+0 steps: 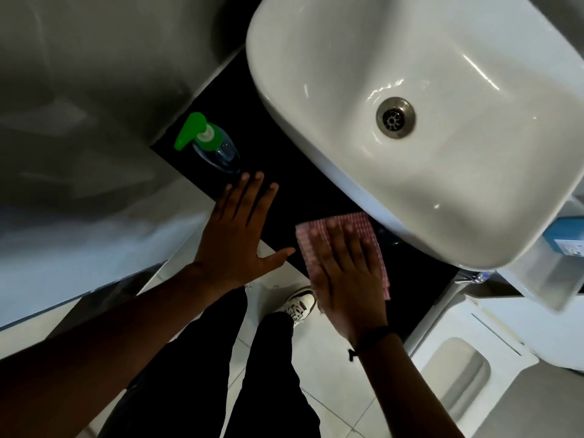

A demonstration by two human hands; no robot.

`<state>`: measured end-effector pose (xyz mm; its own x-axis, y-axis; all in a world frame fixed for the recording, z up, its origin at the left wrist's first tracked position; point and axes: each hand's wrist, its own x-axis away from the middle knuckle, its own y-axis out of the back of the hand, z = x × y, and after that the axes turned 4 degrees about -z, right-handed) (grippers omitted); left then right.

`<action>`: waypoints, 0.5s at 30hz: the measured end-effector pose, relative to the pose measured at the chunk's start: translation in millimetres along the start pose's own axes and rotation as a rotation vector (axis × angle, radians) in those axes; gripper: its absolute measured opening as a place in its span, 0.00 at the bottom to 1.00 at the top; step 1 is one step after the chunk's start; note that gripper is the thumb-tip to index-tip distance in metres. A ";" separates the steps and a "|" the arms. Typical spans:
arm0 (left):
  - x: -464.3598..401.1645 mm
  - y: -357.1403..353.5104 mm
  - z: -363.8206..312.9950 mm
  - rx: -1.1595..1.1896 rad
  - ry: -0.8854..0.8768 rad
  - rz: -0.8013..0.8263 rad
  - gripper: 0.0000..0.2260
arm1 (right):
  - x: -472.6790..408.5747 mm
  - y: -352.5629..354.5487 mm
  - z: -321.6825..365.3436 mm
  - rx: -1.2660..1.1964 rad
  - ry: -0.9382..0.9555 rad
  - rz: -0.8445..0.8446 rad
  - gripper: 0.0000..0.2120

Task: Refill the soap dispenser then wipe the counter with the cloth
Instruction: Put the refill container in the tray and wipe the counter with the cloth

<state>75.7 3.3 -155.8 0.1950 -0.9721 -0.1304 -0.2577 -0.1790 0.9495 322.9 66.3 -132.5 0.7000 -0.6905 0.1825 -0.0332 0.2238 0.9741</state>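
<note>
A clear soap dispenser [218, 150] with a green pump head stands at the far left end of the black counter [278, 172]. My left hand [240, 235] lies flat with straight, spread fingers on the counter's front edge, its fingertips just short of the dispenser's base. A red-and-white checked cloth [335, 227] is spread on the counter in front of the basin. My right hand [344, 276] presses flat on the cloth with straight fingers and covers most of it.
A white basin [316, 172] overhangs the counter at the right. Pale walls close off the left and back. Below are a tiled floor, my legs and a white shoe [298, 303]. White fittings [474, 330] and a blue box [565, 235] sit at the right.
</note>
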 end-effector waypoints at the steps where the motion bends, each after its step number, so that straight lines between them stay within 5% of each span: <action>1: 0.1 0.6 0.7 0.000 0.006 -0.001 0.47 | 7.3 3.9 -7.3 -0.005 0.002 -0.005 0.29; 6: 5.2 1.2 8.4 -0.006 0.012 -0.011 0.45 | -35.7 8.7 12.3 -0.016 -0.295 -0.037 0.29; 12: 19.9 0.3 12.9 -0.008 0.015 -0.029 0.43 | -34.7 2.6 25.5 -0.006 0.088 -0.025 0.28; 15: 20.9 1.6 9.3 0.044 0.074 -0.008 0.44 | -31.6 3.5 20.1 -0.019 -0.053 -0.041 0.28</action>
<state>70.6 -18.7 -159.7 0.2658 -0.9572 -0.1148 -0.2972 -0.1947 0.9348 286.3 75.1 -132.2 0.6618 -0.7345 0.1500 0.0082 0.2072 0.9783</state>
